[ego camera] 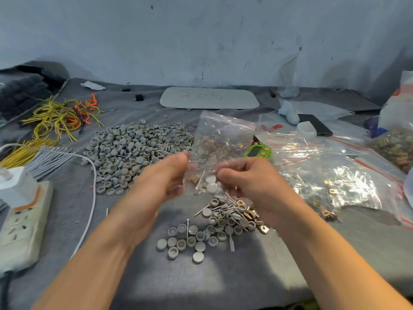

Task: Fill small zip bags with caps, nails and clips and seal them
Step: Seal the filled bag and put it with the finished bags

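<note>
Between the two hands, lifted above the table [257,278], a clear zip bag [220,135] stands upright with its red-striped mouth at the top. A few pale caps [211,183], thin nails and brass-coloured bits lie in its lower part, level with the fingertips. The left hand [161,180] pinches the bag's left edge with thumb and fingers. The right hand [248,180] has its fingers curled onto the bag's right side with the thumb pressed on the front. Both are slightly blurred, so the exact finger placing is hard to tell.

Directly below the hands lies a loose heap [223,218] of grey caps, nails and brass clips, thinning out towards the person. Beyond the left hand spreads a large mound of grey caps [134,151], and further left of it a tangle of yellow and orange wires [64,117]. A power strip [22,222] lies well to the left of the left forearm, with a white cable [93,186] running between them. Just beyond the right hand sits a green gadget [260,151], and larger clear bags [324,171] lie to its right.
</note>
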`<action>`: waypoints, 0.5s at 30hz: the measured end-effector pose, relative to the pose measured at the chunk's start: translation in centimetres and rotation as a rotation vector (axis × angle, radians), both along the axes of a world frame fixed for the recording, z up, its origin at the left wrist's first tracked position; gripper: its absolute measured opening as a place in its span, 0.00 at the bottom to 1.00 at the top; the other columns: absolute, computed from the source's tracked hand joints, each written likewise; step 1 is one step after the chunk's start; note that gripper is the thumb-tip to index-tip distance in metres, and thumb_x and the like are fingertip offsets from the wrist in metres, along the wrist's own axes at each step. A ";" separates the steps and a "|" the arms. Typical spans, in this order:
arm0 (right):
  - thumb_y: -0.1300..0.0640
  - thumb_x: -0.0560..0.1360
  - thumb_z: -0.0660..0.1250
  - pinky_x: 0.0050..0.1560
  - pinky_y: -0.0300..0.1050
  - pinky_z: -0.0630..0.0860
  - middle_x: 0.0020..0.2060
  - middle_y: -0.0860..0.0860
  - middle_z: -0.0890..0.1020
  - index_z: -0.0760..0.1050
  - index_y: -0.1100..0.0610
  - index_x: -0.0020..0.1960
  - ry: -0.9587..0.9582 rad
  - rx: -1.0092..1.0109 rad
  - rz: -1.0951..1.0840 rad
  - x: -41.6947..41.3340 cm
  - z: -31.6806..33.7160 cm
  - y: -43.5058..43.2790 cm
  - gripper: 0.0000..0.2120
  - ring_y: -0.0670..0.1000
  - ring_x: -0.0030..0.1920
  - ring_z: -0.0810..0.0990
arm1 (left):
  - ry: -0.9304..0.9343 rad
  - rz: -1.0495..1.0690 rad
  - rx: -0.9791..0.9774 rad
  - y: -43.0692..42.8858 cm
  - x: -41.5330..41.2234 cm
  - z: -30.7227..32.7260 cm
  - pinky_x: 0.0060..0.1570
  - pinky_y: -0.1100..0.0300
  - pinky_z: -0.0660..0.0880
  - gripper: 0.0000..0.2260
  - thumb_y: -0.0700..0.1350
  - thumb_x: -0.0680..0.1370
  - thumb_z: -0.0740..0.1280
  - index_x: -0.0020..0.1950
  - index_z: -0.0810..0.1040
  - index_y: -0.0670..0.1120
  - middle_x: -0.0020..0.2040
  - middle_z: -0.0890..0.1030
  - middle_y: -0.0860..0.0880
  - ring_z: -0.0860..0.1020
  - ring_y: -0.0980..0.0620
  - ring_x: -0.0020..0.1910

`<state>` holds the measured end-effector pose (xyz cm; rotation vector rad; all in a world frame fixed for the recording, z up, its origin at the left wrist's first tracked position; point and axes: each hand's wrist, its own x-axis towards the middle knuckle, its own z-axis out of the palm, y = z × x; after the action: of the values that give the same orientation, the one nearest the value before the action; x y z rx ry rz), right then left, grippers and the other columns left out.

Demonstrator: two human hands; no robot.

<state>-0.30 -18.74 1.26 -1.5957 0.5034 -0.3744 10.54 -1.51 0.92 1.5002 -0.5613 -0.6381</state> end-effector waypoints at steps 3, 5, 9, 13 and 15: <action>0.68 0.76 0.73 0.31 0.37 0.77 0.32 0.55 0.84 0.85 0.62 0.45 -0.037 0.125 -0.025 0.1 0.1 0.1 0.04 0.47 0.30 0.80 | 0.027 -0.143 0.111 -0.2 -0.4 -0.5 0.52 0.60 0.82 0.18 0.52 0.72 0.72 0.62 0.81 0.53 0.56 0.87 0.50 0.85 0.53 0.54; 0.67 0.75 0.74 0.32 0.37 0.78 0.32 0.55 0.85 0.85 0.61 0.44 -0.031 0.142 -0.019 0.3 0.1 0.3 0.03 0.49 0.31 0.80 | 0.068 -0.115 0.056 -0.5 -0.3 -0.6 0.45 0.64 0.82 0.13 0.45 0.72 0.73 0.57 0.84 0.48 0.52 0.88 0.46 0.87 0.51 0.50; 0.57 0.77 0.74 0.36 0.41 0.79 0.35 0.52 0.87 0.84 0.58 0.43 0.042 0.037 -0.261 0.0 -0.4 0.3 0.06 0.48 0.33 0.85 | -0.040 0.218 0.051 -0.8 0.1 -0.9 0.37 0.65 0.79 0.11 0.40 0.71 0.78 0.53 0.87 0.44 0.42 0.88 0.48 0.86 0.53 0.40; 0.45 0.78 0.73 0.43 0.44 0.83 0.46 0.53 0.88 0.84 0.57 0.53 0.063 0.240 -0.046 0.4 -1.4 2.7 0.15 0.51 0.44 0.88 | -0.614 0.482 0.178 -0.7 -0.8 -1.1 0.33 0.66 0.73 0.09 0.45 0.71 0.80 0.41 0.86 0.59 0.34 0.84 0.62 0.80 0.64 0.32; 0.45 0.80 0.70 0.49 0.47 0.84 0.51 0.53 0.88 0.82 0.58 0.60 -0.005 0.402 0.118 0.8 -1.3 3.5 0.17 0.52 0.50 0.87 | -0.669 0.348 0.177 -0.7 -1.4 -1.1 0.37 0.66 0.77 0.12 0.44 0.70 0.81 0.42 0.86 0.62 0.37 0.84 0.65 0.83 0.65 0.37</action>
<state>0.48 -15.23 -0.03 -1.2279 0.4455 -0.1737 9.18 -2.24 -0.15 1.9274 -0.7328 0.1074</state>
